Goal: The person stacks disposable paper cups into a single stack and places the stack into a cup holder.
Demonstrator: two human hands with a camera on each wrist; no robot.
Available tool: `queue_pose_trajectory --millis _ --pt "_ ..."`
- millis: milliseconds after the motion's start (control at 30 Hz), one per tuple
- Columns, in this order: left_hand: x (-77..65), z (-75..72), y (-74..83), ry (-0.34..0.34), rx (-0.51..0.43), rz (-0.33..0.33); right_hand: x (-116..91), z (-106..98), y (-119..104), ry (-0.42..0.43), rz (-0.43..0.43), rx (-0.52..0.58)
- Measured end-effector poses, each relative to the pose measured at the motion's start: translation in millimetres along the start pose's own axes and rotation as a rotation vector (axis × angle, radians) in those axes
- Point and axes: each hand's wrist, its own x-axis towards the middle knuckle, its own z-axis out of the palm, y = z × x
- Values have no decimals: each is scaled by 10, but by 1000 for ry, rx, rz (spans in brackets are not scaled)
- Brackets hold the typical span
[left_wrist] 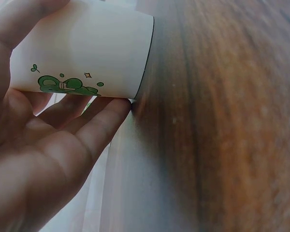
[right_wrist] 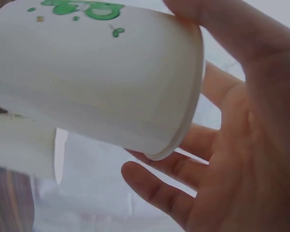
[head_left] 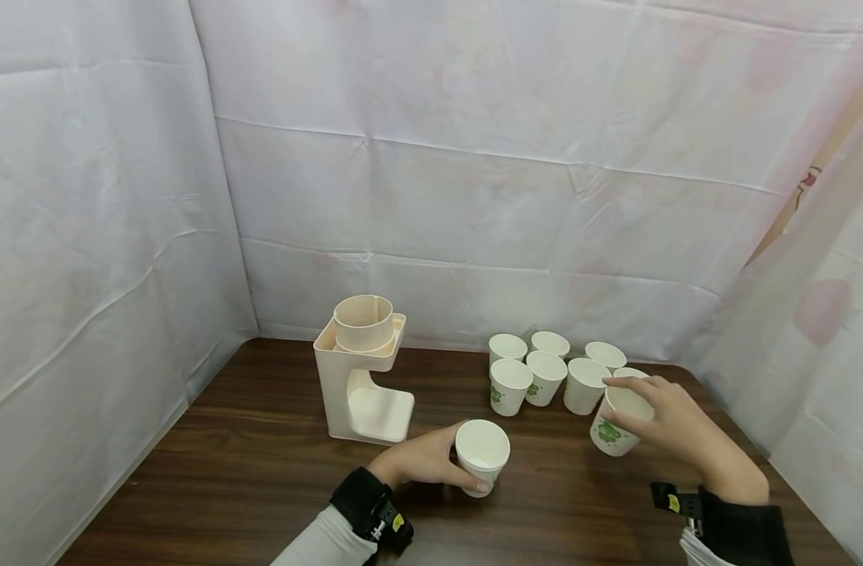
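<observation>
My left hand (head_left: 424,457) grips a white paper cup (head_left: 482,448) near the front middle of the table, thumb on one side and fingers on the other. In the left wrist view this cup's green print (left_wrist: 67,84) shows, and its base is at or close to the wood. On the right, my right hand (head_left: 679,420) holds another paper cup (head_left: 611,438) near its rim between thumb and fingers. That cup leans slightly; whether it touches the table I cannot tell. Both cups have their mouths upward.
Several more paper cups (head_left: 511,387) stand in rows at the back right, one partly hidden behind my right hand. A cream-coloured stand (head_left: 338,401) with a round holder (head_left: 364,330) on top is left of them. White curtains (head_left: 438,196) close off the dark wooden table (head_left: 262,448).
</observation>
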Motion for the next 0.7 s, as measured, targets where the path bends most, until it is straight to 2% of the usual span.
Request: queue_pose_trajectory --millis 133,433,700 --pt "6 -6 -7 -7 0 1 36 17 -100 39 -56 12" --pt "-7 -3 10 -4 -8 -7 92 65 -274 84 -105 21" --pt "-6 0 17 -5 -21 7 218 149 -508 175 -240 30"
